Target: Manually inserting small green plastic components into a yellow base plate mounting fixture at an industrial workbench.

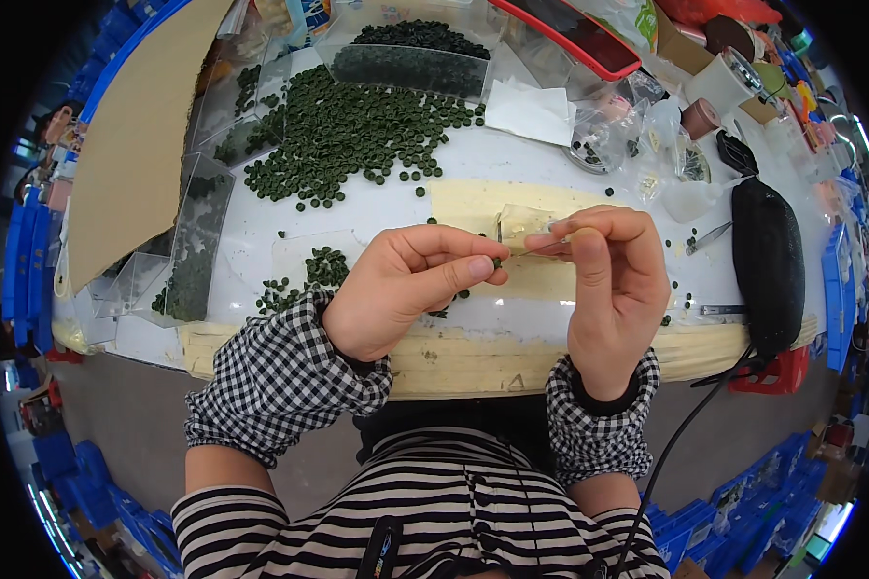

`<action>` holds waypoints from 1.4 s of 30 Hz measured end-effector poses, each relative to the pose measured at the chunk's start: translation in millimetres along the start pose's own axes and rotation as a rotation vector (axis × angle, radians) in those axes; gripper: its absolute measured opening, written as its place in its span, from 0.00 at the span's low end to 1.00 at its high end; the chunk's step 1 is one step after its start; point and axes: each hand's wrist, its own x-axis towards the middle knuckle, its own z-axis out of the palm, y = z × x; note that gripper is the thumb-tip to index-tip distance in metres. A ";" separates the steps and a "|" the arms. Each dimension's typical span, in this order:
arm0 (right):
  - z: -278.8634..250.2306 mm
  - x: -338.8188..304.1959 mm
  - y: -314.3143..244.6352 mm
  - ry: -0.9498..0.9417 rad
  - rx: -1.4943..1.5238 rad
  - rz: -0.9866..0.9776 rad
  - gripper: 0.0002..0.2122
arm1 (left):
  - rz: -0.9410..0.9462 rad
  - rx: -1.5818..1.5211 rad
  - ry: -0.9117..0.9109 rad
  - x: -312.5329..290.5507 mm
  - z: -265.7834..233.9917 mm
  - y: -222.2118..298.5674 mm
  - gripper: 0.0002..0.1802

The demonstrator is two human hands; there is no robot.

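Note:
My left hand (406,285) is closed in a pinch at the table's middle, with a small dark green round piece (497,262) at its fingertips. Just to the right, my right hand (616,289) pinches a thin, pale item whose kind I cannot make out. Between and behind the fingertips stands a small block wrapped in cream tape (526,220), a short metal pin at its left side. A large heap of the same green pieces (348,130) spreads over the back left of the table. A smaller pile of green pieces (326,267) sits beyond my left wrist.
Clear plastic trays (410,72) with dark pieces stand behind and left of the heap. Cardboard (145,125) covers the left side. A red-edged phone (574,37), white paper (531,111) and plastic bags are at the back. At right lie tweezers (710,238) and a black pouch (768,256).

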 end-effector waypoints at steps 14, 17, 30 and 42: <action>2.0 -1.3 2.7 -0.079 0.038 0.081 0.04 | 0.014 -0.036 0.024 0.0 5.1 -0.4 0.12; 1.4 -1.6 3.1 -0.083 0.022 0.084 0.04 | -0.019 -0.021 -0.015 -0.3 -0.6 -0.5 0.10; -18.4 14.6 11.0 0.166 -0.712 -0.326 0.04 | -0.005 0.006 0.022 -0.5 4.2 2.0 0.11; -59.0 -6.5 -22.9 0.127 -0.988 -0.152 0.06 | 0.002 -0.016 0.005 -1.6 4.2 3.4 0.10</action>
